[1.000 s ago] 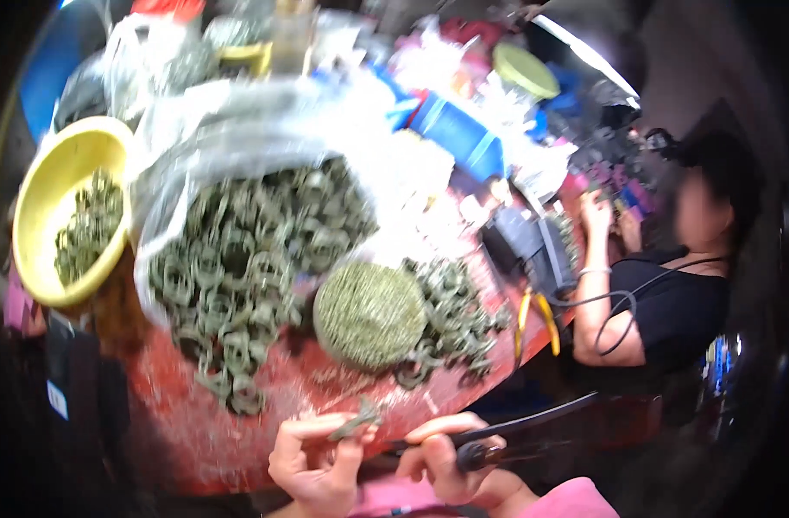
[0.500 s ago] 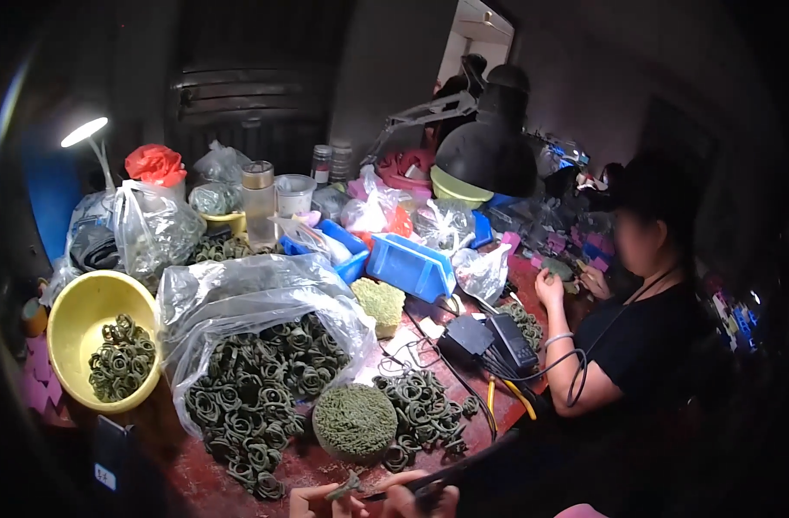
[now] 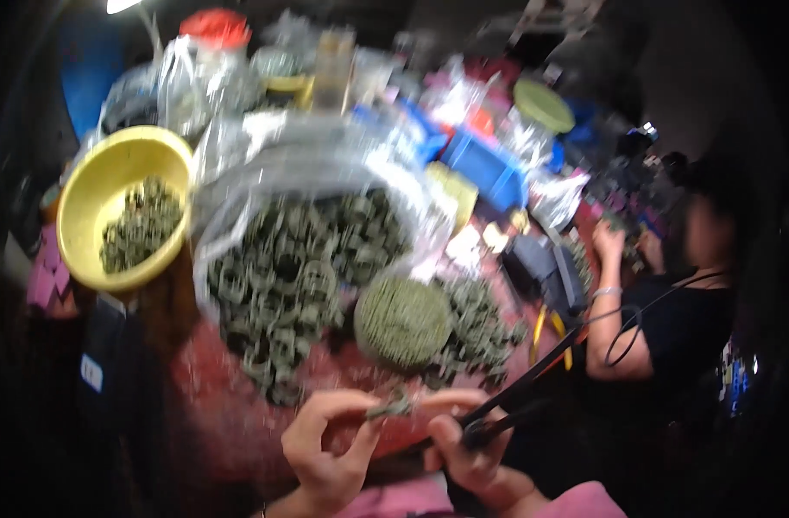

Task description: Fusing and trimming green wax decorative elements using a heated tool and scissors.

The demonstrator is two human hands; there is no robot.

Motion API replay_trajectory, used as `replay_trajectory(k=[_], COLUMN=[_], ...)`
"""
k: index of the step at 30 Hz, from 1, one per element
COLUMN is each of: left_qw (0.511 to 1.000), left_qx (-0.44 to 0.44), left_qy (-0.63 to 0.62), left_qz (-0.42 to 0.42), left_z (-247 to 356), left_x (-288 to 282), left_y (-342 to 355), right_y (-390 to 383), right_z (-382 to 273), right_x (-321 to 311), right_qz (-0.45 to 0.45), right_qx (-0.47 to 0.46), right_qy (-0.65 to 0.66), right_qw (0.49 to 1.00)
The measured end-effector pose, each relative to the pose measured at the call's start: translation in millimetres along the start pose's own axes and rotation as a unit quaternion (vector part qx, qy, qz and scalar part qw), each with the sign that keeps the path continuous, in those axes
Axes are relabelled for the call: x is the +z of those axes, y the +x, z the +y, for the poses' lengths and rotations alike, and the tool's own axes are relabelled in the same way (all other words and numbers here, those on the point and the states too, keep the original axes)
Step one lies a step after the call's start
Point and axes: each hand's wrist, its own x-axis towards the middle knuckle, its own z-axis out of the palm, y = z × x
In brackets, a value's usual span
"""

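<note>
My left hand (image 3: pixel 330 449) pinches a small dark green ring-like piece (image 3: pixel 394 406) between thumb and forefinger at the table's near edge. My right hand (image 3: pixel 470 449) is closed round a black pen-like tool (image 3: pixel 479 432) with a dark cord or shaft running up to the right. Its forefinger reaches to the green piece; the tool's tip is blurred. Just beyond my hands stands a round, rough-textured green block (image 3: pixel 403 321). Loose green rings (image 3: pixel 476 332) lie to its right. Many more green rings (image 3: pixel 282 285) spill from a clear plastic bag (image 3: pixel 299 155) on the left.
A yellow bowl (image 3: pixel 75 216) holding green pieces sits at left, above a dark upright object (image 3: pixel 110 371) with a white label. Blue bins (image 3: pixel 489 168), a black power box (image 3: pixel 541 268) and yellow-handled pliers (image 3: pixel 539 332) lie farther right. A co-worker (image 3: pixel 662 319) works at the right.
The view has tipped down and shifted, blurring the scene, so the table sits higher and left in it. My hands show more fully, still holding the green piece and the tool.
</note>
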Motion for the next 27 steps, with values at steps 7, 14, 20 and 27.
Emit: replay_trajectory(k=[7,14,20,27], left_qw=[0.995,0.981,0.998,0.997], left_qx=[0.037,0.071,0.017,0.059], left_qy=[-0.080,-0.171,-0.065,-0.015], left_qz=[-0.055,-0.051,-0.015,-0.038], left_z=[26,9,12,-4], left_x=[-25,-28,-11,-13], left_y=[3,-10,-5,0], right_y=[-2,-9,-6,4], right_z=[3,19,14,4], right_x=[-6,2,-4,0], right_qz=[-0.003,0.027,0.049,-0.042], right_qx=[0.014,0.071,0.057,0.121], right_qy=[0.006,0.002,-0.009,-0.112], right_qw=[1.000,0.997,0.997,0.985])
